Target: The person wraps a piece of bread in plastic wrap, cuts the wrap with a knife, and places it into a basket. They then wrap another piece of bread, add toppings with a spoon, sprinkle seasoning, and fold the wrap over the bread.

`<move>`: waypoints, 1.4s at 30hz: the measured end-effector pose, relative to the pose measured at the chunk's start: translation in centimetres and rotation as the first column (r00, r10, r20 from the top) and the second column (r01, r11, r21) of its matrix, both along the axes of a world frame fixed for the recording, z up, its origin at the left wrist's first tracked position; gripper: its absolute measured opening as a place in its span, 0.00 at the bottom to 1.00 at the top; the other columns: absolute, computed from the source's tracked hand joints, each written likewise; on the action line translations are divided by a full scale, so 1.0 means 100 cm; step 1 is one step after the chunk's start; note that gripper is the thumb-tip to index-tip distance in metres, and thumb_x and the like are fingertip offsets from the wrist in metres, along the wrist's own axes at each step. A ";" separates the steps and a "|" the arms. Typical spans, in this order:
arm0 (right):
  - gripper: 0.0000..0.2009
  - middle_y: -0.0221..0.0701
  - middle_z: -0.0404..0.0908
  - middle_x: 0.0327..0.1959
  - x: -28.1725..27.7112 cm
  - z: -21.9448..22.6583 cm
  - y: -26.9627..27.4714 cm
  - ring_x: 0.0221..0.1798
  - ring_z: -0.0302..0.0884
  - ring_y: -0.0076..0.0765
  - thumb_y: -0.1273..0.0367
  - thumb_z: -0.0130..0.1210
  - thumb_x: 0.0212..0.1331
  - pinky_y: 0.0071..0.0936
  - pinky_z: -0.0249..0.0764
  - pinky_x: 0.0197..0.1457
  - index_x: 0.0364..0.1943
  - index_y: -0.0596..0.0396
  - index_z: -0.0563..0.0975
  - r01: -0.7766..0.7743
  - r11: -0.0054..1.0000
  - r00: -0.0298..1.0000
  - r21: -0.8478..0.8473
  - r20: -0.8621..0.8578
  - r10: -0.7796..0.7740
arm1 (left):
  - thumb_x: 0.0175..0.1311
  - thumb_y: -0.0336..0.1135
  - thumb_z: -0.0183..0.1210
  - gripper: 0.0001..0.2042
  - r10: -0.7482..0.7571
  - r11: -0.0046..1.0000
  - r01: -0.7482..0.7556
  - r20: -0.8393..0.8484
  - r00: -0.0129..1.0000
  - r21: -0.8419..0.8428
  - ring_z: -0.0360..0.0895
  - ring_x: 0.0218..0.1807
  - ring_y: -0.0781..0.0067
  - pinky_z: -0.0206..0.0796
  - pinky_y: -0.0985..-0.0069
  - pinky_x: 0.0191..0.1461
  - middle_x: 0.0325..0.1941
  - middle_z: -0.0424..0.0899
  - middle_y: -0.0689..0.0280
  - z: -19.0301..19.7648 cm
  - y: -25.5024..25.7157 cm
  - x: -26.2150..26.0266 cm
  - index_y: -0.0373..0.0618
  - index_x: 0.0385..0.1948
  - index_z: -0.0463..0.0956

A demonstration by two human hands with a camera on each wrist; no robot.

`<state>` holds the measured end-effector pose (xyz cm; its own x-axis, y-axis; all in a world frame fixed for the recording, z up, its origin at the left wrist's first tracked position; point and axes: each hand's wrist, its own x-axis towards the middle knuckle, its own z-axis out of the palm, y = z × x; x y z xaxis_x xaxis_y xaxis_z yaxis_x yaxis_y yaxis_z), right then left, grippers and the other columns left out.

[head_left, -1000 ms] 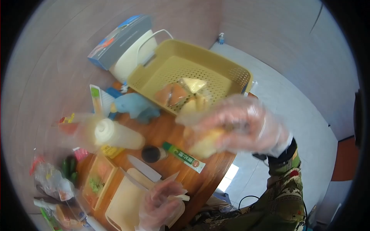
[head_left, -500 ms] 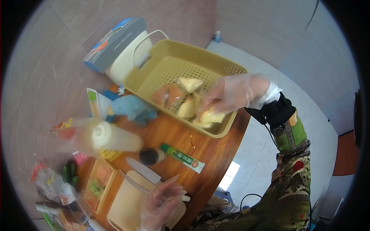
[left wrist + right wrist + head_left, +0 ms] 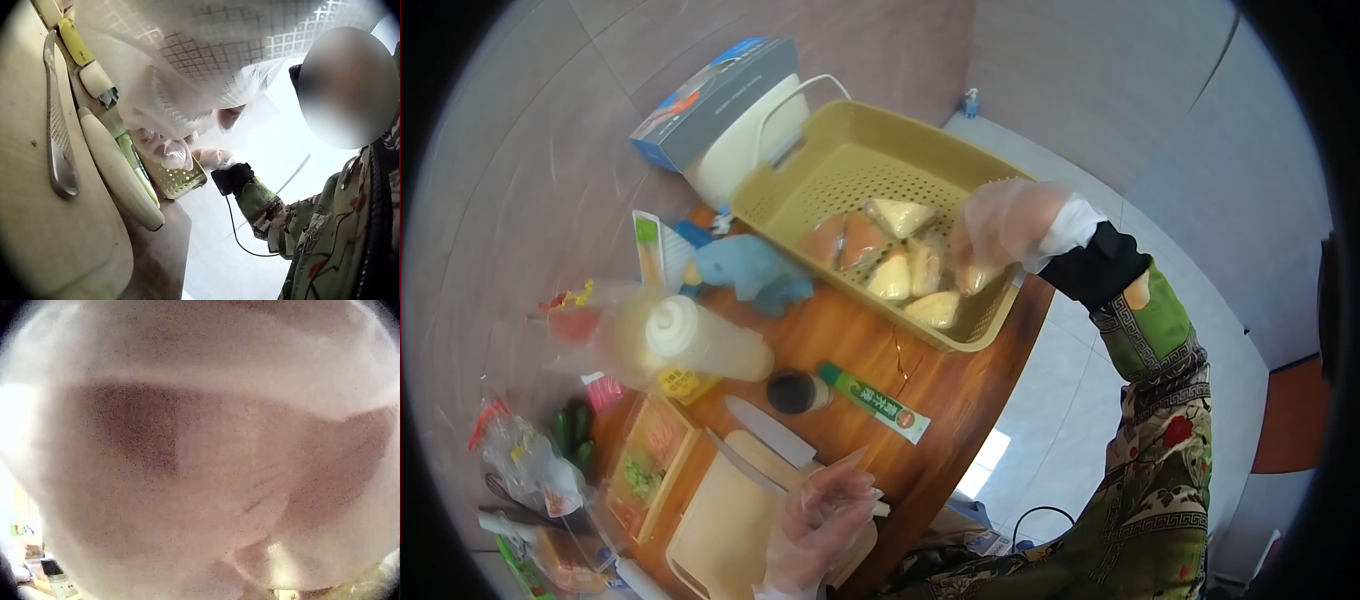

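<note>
- Right hand [image 3: 1015, 225]: gloved, at the right end of the basket [image 3: 840, 150], fingers down at a wrapped wedge [image 3: 977, 278]; gripping or just touching, can't tell.
- Left hand [image 3: 820, 520]: gloved, above cutting board [image 3: 720, 510], fingers loosely bent, holding nothing.
- Other wedges [image 3: 890, 275] lie nearby in basket.
- Green tube [image 3: 877, 403] on wooden surface [image 3: 960, 390].

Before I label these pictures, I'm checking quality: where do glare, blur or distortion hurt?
Head view: fisheye bending, dark corners, a glare patch on the floor, yet the basket is fairly sharp; left wrist view: background blown out white around the sleeve; right wrist view: the right hand fills most of the frame, soft and grainy, left edge overexposed.
</note>
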<state>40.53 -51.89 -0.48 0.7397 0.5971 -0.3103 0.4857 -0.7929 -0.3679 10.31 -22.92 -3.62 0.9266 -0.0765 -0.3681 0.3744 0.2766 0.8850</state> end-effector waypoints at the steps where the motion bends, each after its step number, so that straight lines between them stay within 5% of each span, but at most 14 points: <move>1: 0.08 0.33 0.87 0.34 0.001 -0.004 -0.005 0.31 0.84 0.35 0.71 0.63 0.52 0.34 0.79 0.34 0.37 0.50 0.86 -0.002 1.000 1.000 -0.003 0.003 0.002 | 0.60 0.16 0.60 0.27 0.002 1.000 -0.002 0.003 1.000 -0.003 0.81 0.55 0.61 0.72 0.68 0.61 0.55 0.80 0.54 0.000 0.001 -0.001 0.37 0.64 0.70; 4: 0.08 0.35 0.86 0.34 0.006 -0.011 -0.007 0.33 0.85 0.37 0.68 0.65 0.52 0.32 0.80 0.35 0.36 0.49 0.86 -0.181 0.951 0.983 0.250 0.087 0.164 | 0.63 0.20 0.63 0.26 0.004 0.999 -0.006 -0.020 1.000 -0.053 0.80 0.56 0.70 0.69 0.70 0.64 0.54 0.82 0.61 0.002 0.001 -0.002 0.38 0.64 0.70; 7: 0.08 0.33 0.85 0.35 0.002 0.011 0.029 0.40 0.84 0.32 0.66 0.66 0.54 0.28 0.79 0.43 0.36 0.50 0.85 -0.012 0.863 0.993 -0.505 0.094 0.069 | 0.64 0.21 0.64 0.25 0.017 1.000 -0.018 -0.088 0.996 -0.014 0.79 0.55 0.72 0.70 0.73 0.63 0.53 0.82 0.62 0.009 -0.001 -0.001 0.39 0.64 0.71; 10: 0.09 0.33 0.85 0.36 0.008 -0.034 -0.013 0.42 0.83 0.34 0.64 0.66 0.55 0.29 0.78 0.46 0.37 0.52 0.84 0.049 0.991 0.980 -0.121 0.196 -0.025 | 0.64 0.22 0.64 0.25 0.015 0.999 -0.011 -0.134 0.991 0.033 0.79 0.54 0.74 0.70 0.75 0.62 0.53 0.82 0.62 0.011 -0.001 -0.003 0.39 0.64 0.71; 12: 0.08 0.34 0.85 0.35 0.019 -0.070 -0.028 0.38 0.83 0.39 0.65 0.66 0.55 0.35 0.79 0.43 0.35 0.51 0.84 0.144 0.614 0.982 0.777 -0.188 0.008 | 0.64 0.23 0.64 0.25 0.030 1.000 -0.031 -0.137 0.990 -0.005 0.79 0.53 0.76 0.70 0.77 0.61 0.52 0.82 0.63 0.011 -0.001 -0.005 0.39 0.64 0.71; 13: 0.08 0.34 0.85 0.35 0.021 -0.069 -0.028 0.38 0.83 0.39 0.65 0.66 0.55 0.35 0.79 0.43 0.35 0.51 0.84 0.141 0.615 0.982 0.776 -0.187 0.011 | 0.64 0.23 0.64 0.25 0.032 0.999 -0.034 -0.136 0.990 -0.007 0.79 0.53 0.76 0.70 0.77 0.61 0.52 0.82 0.63 0.011 -0.001 -0.007 0.39 0.64 0.71; 18: 0.07 0.39 0.85 0.36 0.006 -0.032 0.009 0.39 0.83 0.47 0.66 0.65 0.52 0.38 0.78 0.40 0.35 0.49 0.84 -0.185 0.981 0.941 0.057 0.297 0.161 | 0.65 0.24 0.64 0.25 -0.001 1.000 0.002 -0.090 0.996 0.017 0.77 0.56 0.75 0.69 0.76 0.63 0.52 0.81 0.64 0.006 0.004 -0.017 0.39 0.64 0.71; 25: 0.09 0.35 0.84 0.35 0.000 -0.007 0.036 0.41 0.81 0.50 0.68 0.59 0.56 0.41 0.78 0.45 0.40 0.47 0.84 -0.247 0.884 0.890 -0.398 0.267 0.369 | 0.67 0.26 0.63 0.25 0.051 0.997 -0.043 -0.141 0.989 0.060 0.76 0.56 0.76 0.68 0.76 0.64 0.53 0.80 0.66 0.011 0.012 -0.036 0.43 0.66 0.71; 27: 0.09 0.33 0.83 0.33 0.020 -0.048 -0.002 0.38 0.81 0.49 0.68 0.58 0.57 0.40 0.79 0.45 0.42 0.47 0.84 -0.243 0.955 0.902 0.168 0.401 0.159 | 0.68 0.29 0.62 0.24 -0.010 0.995 0.008 0.018 1.000 0.102 0.75 0.56 0.77 0.67 0.77 0.63 0.52 0.79 0.67 0.001 0.016 -0.042 0.44 0.67 0.70; 29: 0.08 0.32 0.83 0.37 0.005 -0.023 -0.012 0.41 0.82 0.43 0.68 0.56 0.61 0.37 0.78 0.47 0.40 0.49 0.84 -0.049 0.782 0.998 0.621 0.001 0.062 | 0.69 0.28 0.61 0.23 0.003 0.990 -0.013 0.069 0.998 0.141 0.75 0.56 0.78 0.67 0.77 0.62 0.52 0.79 0.67 -0.002 0.020 -0.045 0.43 0.66 0.71; 35: 0.17 0.39 0.80 0.53 -0.109 0.070 0.021 0.59 0.77 0.37 0.67 0.53 0.67 0.35 0.73 0.65 0.56 0.60 0.72 0.170 0.776 0.983 0.607 -0.165 -0.086 | 0.71 0.35 0.60 0.22 0.112 0.989 -0.127 0.164 0.980 0.081 0.74 0.53 0.80 0.68 0.78 0.59 0.50 0.79 0.69 0.012 0.032 -0.055 0.41 0.65 0.71; 37: 0.17 0.40 0.82 0.49 -0.144 0.094 0.051 0.54 0.80 0.37 0.70 0.55 0.67 0.35 0.75 0.62 0.57 0.61 0.70 -0.486 0.866 0.802 0.120 0.455 0.387 | 0.72 0.35 0.59 0.21 0.091 0.967 -0.137 0.212 0.973 0.217 0.75 0.51 0.80 0.69 0.77 0.57 0.48 0.79 0.68 0.023 0.042 -0.058 0.40 0.64 0.72; 39: 0.19 0.41 0.83 0.47 -0.210 0.092 0.100 0.48 0.82 0.36 0.72 0.60 0.63 0.32 0.78 0.55 0.55 0.63 0.70 0.122 0.767 0.986 0.630 -0.165 -0.021 | 0.72 0.35 0.58 0.20 0.159 0.964 -0.202 0.230 0.960 0.176 0.75 0.50 0.79 0.70 0.77 0.56 0.47 0.79 0.67 0.026 0.045 -0.069 0.40 0.63 0.73; 42: 0.13 0.46 0.85 0.47 -0.248 0.077 0.141 0.49 0.83 0.45 0.74 0.62 0.58 0.34 0.78 0.49 0.47 0.60 0.76 -0.169 0.762 0.968 0.625 -0.042 0.249 | 0.72 0.35 0.58 0.19 0.218 0.956 -0.262 0.281 0.935 0.130 0.76 0.48 0.78 0.71 0.76 0.55 0.46 0.80 0.66 0.023 0.057 -0.092 0.39 0.62 0.74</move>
<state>15.71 -37.83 7.24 0.5568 0.8246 0.1002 0.5352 -0.2638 -0.8025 1.14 -17.27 -1.29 0.9745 0.2010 -0.0998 0.0648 0.1737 0.9827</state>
